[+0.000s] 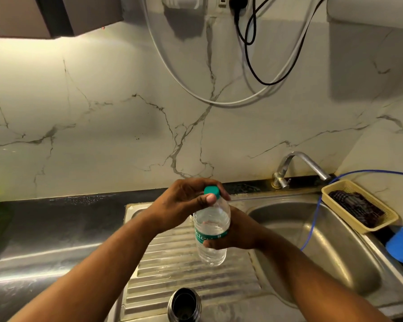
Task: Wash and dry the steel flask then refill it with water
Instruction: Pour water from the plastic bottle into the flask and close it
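The open-mouthed cylindrical steel flask [184,305] stands upright, and just beyond and above it the clear plastic water bottle [211,228] is held near-upright, right hand [239,232] wrapped round its body, left hand [184,201] pinching its green screw cap [211,191], not yet off.

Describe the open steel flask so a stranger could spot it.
Find the ridged steel draining board left of the sink basin. At its near edge stands a round steel flask, mouth open. Unlike the green-capped clear plastic bottle held above, it is opaque metal.
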The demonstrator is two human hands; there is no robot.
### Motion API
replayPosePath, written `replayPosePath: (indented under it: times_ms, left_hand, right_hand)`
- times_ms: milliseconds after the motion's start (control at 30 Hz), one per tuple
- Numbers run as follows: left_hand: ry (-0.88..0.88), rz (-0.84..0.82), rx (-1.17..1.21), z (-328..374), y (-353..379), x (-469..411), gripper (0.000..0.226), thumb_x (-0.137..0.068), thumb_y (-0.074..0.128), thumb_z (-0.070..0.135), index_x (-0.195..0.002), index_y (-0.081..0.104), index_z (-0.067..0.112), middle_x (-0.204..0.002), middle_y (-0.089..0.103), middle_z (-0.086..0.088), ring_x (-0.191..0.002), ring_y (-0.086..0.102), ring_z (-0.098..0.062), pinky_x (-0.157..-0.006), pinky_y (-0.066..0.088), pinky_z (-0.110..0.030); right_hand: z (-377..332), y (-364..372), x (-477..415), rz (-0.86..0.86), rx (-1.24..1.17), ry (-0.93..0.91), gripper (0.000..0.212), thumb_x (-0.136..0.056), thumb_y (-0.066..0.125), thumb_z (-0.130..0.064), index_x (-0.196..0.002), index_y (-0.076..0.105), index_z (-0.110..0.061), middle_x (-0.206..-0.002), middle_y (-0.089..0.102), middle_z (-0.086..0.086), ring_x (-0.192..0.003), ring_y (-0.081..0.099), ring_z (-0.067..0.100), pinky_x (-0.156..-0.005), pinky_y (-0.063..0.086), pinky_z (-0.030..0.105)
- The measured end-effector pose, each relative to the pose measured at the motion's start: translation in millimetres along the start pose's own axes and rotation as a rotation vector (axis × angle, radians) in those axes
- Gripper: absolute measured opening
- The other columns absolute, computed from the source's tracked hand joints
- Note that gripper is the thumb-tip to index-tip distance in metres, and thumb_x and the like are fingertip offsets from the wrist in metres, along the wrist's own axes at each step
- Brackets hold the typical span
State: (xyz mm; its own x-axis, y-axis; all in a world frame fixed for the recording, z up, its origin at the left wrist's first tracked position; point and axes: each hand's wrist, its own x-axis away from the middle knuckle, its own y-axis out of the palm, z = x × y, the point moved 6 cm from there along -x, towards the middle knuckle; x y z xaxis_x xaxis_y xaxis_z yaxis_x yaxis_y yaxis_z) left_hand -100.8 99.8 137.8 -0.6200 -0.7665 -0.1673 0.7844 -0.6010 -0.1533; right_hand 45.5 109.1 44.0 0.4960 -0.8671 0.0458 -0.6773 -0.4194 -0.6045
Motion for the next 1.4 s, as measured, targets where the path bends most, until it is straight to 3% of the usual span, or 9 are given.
replayPosePath:
  times_ms: [300,533,633,700,800,967,1067,1200,1400]
  left_hand:
    - [0.000,0.321,0.022,-12.1,-14.5,17.0,0.064,-0.075,0.075,0.061,-0.117,0.064,0.014,-0.118,0.073,-0.001,-0.117,0.068,-0.020,-0.102,0.054,-0.048]
    - [-0.008,0.081,-0.053,0.5,-19.5,21.7,0.036,-0.097,0.056,0.041,-0.124,0.069,0.020,-0.125,0.068,-0.003,-0.127,0.058,-0.026,-0.106,0.050,-0.039]
    - [-0.067,0.064,-0.095,-11.9,-14.8,25.8,0.042,-0.091,0.064,0.053,-0.131,0.061,0.043,-0.137,0.061,0.011,-0.133,0.054,-0.015,-0.108,0.049,-0.039]
    - [-0.128,0.045,-0.219,-18.4,-7.7,30.8,0.066,-0.078,0.075,0.054,-0.133,0.042,0.063,-0.135,0.053,0.031,-0.127,0.051,0.010,-0.104,0.049,-0.019]
    - [-0.127,0.197,-0.400,-22.5,-7.8,36.8,0.082,-0.067,0.078,0.054,-0.134,0.031,0.057,-0.123,0.048,0.040,-0.111,0.051,0.019,-0.087,0.046,-0.002]
    - [-0.118,0.445,-0.390,-40.2,-31.5,63.6,0.081,-0.063,0.085,0.050,-0.134,0.049,0.037,-0.126,0.063,0.020,-0.117,0.061,-0.001,-0.095,0.058,-0.028]
    - [-0.175,0.634,-0.305,-63.5,-54.2,104.8,0.073,-0.064,0.088,0.042,-0.129,0.055,0.030,-0.121,0.068,0.011,-0.116,0.065,-0.009,-0.096,0.058,-0.035]
    - [-0.277,0.891,-0.354,-84.9,-94.8,169.7,0.071,-0.066,0.087,0.035,-0.127,0.055,0.022,-0.118,0.068,0.008,-0.108,0.068,-0.009,-0.091,0.061,-0.037]
    - [-0.400,1.149,-0.578,-89.1,-150.4,237.7,0.083,-0.064,0.091,0.034,-0.135,0.052,0.016,-0.124,0.066,-0.011,-0.106,0.063,-0.019,-0.090,0.058,-0.037]
  right_hand:
    - [-15.1,8.1,-4.6,0.035,0.005,0.021,0.072,-0.075,0.090,-0.031,-0.135,0.052,-0.031,-0.124,0.067,-0.011,-0.117,0.062,0.004,-0.103,0.054,0.032]
    - [-23.6,6.5,-0.2,-0.144,-0.019,0.061,0.070,-0.075,0.090,-0.024,-0.134,0.053,-0.035,-0.126,0.066,-0.012,-0.119,0.061,0.003,-0.102,0.053,0.027]
    - [-28.3,7.9,-0.6,-0.111,-0.026,0.066,0.065,-0.077,0.089,-0.024,-0.128,0.053,-0.041,-0.122,0.067,-0.014,-0.116,0.061,0.000,-0.100,0.051,0.024]
    - [-31.9,5.6,-2.9,-0.062,0.009,0.066,0.068,-0.076,0.089,-0.032,-0.131,0.052,-0.041,-0.122,0.066,-0.016,-0.115,0.060,0.000,-0.103,0.049,0.026]
    - [-40.3,6.5,-7.6,-0.043,0.094,0.062,0.074,-0.076,0.088,-0.036,-0.138,0.049,-0.036,-0.124,0.064,-0.018,-0.113,0.059,0.001,-0.105,0.048,0.027]
    - [-33.4,7.7,-7.8,-0.011,0.123,0.104,0.094,-0.073,0.086,-0.052,-0.151,0.033,-0.044,-0.140,0.048,-0.022,-0.125,0.046,0.002,-0.109,0.045,0.034]
    - [-10.1,6.5,-0.2,0.052,0.053,0.145,0.077,-0.075,0.080,-0.062,-0.142,0.043,-0.054,-0.134,0.054,-0.024,-0.119,0.054,-0.002,-0.099,0.051,0.030]
    - [13.3,22.3,14.4,0.135,-0.014,0.161,0.051,-0.086,0.078,-0.044,-0.132,0.057,-0.043,-0.118,0.065,-0.019,-0.101,0.062,-0.006,-0.079,0.052,0.015]
    - [26.8,47.0,23.9,0.176,-0.094,0.186,0.036,-0.092,0.075,-0.024,-0.125,0.063,-0.032,-0.107,0.070,-0.011,-0.095,0.063,-0.002,-0.077,0.050,0.010]
